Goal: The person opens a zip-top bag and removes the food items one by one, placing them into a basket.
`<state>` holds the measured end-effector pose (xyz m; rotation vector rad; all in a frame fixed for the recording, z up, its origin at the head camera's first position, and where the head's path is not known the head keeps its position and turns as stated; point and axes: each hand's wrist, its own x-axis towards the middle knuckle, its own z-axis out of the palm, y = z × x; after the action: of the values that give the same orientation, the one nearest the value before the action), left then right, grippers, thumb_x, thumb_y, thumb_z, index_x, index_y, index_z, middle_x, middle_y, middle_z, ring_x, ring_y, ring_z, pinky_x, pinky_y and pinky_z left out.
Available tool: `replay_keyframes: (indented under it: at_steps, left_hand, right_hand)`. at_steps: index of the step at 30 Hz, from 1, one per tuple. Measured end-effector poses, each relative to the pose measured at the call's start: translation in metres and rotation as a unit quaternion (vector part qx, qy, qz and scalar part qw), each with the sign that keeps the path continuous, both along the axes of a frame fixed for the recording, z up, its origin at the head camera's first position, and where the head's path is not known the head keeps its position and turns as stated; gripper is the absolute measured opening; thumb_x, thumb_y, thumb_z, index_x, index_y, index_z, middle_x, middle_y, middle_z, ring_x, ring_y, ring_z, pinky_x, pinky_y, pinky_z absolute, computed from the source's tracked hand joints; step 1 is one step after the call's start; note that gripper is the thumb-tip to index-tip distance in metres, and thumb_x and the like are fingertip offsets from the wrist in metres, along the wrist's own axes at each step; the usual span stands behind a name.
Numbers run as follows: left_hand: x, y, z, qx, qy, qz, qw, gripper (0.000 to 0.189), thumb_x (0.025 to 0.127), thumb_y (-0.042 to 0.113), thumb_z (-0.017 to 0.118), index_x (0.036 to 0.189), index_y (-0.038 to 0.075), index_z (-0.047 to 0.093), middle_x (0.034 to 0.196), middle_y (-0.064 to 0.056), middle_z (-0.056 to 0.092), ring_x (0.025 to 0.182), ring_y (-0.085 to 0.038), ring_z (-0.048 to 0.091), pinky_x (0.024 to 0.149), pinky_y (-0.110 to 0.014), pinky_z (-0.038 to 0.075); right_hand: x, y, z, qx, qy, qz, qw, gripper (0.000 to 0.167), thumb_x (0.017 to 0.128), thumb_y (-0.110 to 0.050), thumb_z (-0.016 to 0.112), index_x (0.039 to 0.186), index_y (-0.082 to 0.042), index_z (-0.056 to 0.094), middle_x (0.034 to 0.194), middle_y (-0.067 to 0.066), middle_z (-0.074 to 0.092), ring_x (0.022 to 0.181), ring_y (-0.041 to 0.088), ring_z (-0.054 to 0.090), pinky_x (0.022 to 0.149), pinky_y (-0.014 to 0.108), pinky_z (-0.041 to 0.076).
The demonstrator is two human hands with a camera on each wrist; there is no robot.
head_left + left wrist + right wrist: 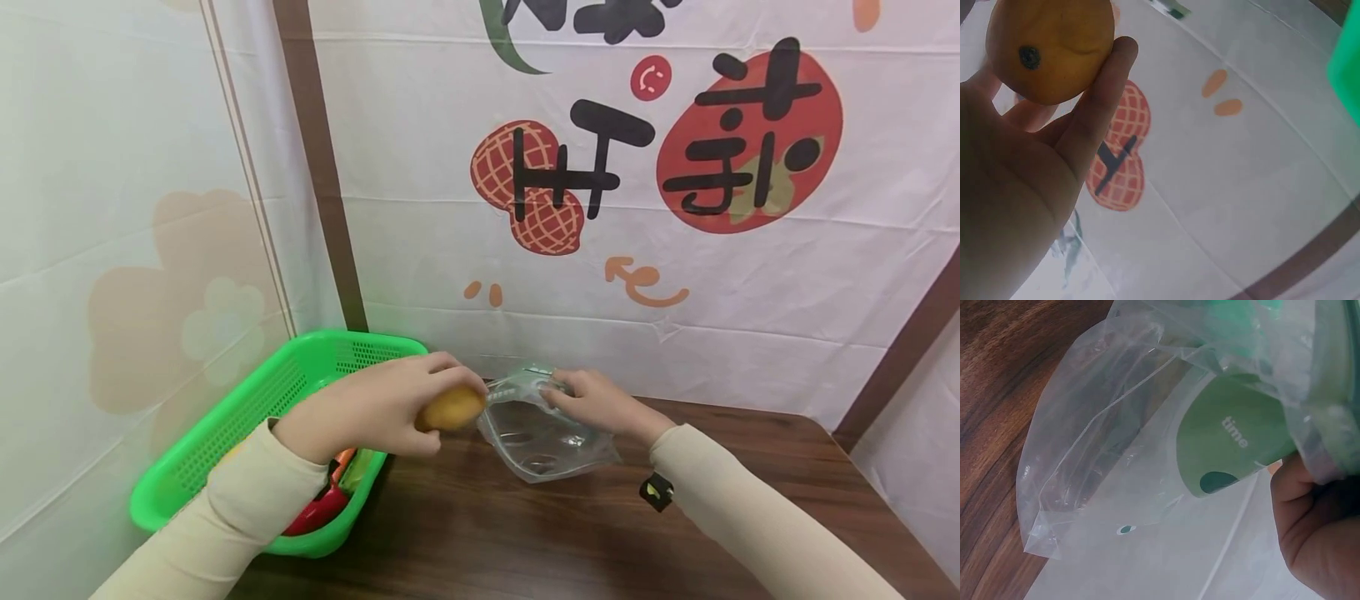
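My left hand [375,407] holds a round orange-yellow fruit [454,407] with its fingers curled round it, beside the mouth of a clear plastic bag [542,450]. A dark, scar-like spot shows on the fruit [1063,37] in the left wrist view; its exact kind is not clear. At the bag's upper edge, my right hand [602,406] pinches the plastic. The right wrist view shows the bag [1091,444] spread and see-through, with a green print reading "time" on it or behind it.
A green plastic basket [225,433] stands at the left, against the curtain corner. Inside it lie a red item [318,510] and other colourful pieces, partly covered by my left arm. A printed white cloth [420,250] hangs behind the dark wooden table [465,533].
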<state>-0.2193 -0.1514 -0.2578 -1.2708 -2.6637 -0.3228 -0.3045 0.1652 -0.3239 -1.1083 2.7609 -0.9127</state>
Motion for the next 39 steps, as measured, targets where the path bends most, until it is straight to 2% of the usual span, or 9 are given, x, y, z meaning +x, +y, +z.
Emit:
replay_keyframes:
  at_steps: [4,10,17,22,27,32,39]
  left_hand:
    - [-0.004,-0.013,0.000,0.013,-0.021,0.016,0.9996,0.060,0.078,0.017,0.073,0.134,0.030,0.055,0.124,0.010,0.053,0.091,-0.010,0.053,0.074,-0.029,0.049]
    - [-0.015,-0.032,-0.002,0.022,-0.029,0.032,0.9988,0.060,0.077,0.012,0.070,0.133,0.029,0.054,0.121,0.009,0.052,0.089,-0.011,0.053,0.073,-0.029,0.049]
    - [-0.032,-0.059,-0.010,0.045,-0.046,0.074,0.9951,0.061,0.076,0.011,0.071,0.132,0.029,0.054,0.115,0.003,0.054,0.082,-0.015,0.054,0.067,-0.033,0.049]
    - [-0.042,-0.077,-0.018,0.070,-0.053,0.079,0.9930,0.060,0.075,0.007,0.070,0.131,0.025,0.055,0.106,0.002,0.056,0.079,-0.015,0.053,0.064,-0.033,0.048]
    - [-0.048,-0.088,-0.023,0.073,-0.055,0.081,0.9925,0.060,0.075,0.006,0.071,0.131,0.020,0.056,0.105,0.003,0.056,0.078,-0.014,0.053,0.065,-0.033,0.047]
    - [-0.058,-0.105,-0.035,0.067,-0.066,0.097,0.9908,0.055,0.078,0.009,0.072,0.130,0.015,0.055,0.100,0.001,0.057,0.075,-0.014,0.052,0.064,-0.033,0.046]
    - [-0.079,-0.130,-0.061,0.058,-0.092,0.135,0.9848,0.053,0.082,0.017,0.073,0.131,0.011,0.053,0.091,0.000,0.055,0.069,-0.014,0.049,0.060,-0.033,0.043]
  right_hand:
    - [0.000,0.001,-0.001,0.001,-0.001,0.001,1.0000,0.023,0.105,-0.032,0.052,0.090,-0.017,0.059,0.062,-0.006,0.041,0.053,0.007,0.033,0.060,0.031,0.041]
    - [-0.001,0.007,-0.004,0.004,-0.002,-0.004,1.0000,0.026,0.106,-0.036,0.050,0.090,-0.017,0.059,0.063,-0.005,0.041,0.053,0.008,0.033,0.061,0.032,0.041]
    - [0.000,0.016,-0.007,0.013,-0.001,-0.016,0.9998,0.027,0.105,-0.039,0.051,0.089,-0.018,0.058,0.062,-0.006,0.043,0.053,0.007,0.033,0.059,0.030,0.041]
    - [0.001,0.021,-0.009,0.013,-0.008,-0.018,0.9997,0.028,0.105,-0.040,0.050,0.091,-0.018,0.059,0.063,-0.005,0.044,0.052,0.007,0.033,0.059,0.031,0.041]
    - [0.002,0.026,-0.011,0.012,-0.010,-0.020,0.9997,0.030,0.105,-0.041,0.049,0.089,-0.018,0.059,0.063,-0.006,0.044,0.053,0.007,0.034,0.058,0.031,0.041]
    - [0.005,0.032,-0.011,0.018,-0.022,-0.032,0.9991,0.032,0.105,-0.043,0.048,0.091,-0.017,0.060,0.066,-0.005,0.048,0.055,0.008,0.039,0.061,0.033,0.043]
    - [0.010,0.046,-0.014,0.021,-0.021,-0.054,0.9981,0.031,0.105,-0.042,0.049,0.095,-0.015,0.061,0.073,-0.002,0.055,0.060,0.012,0.045,0.065,0.036,0.044]
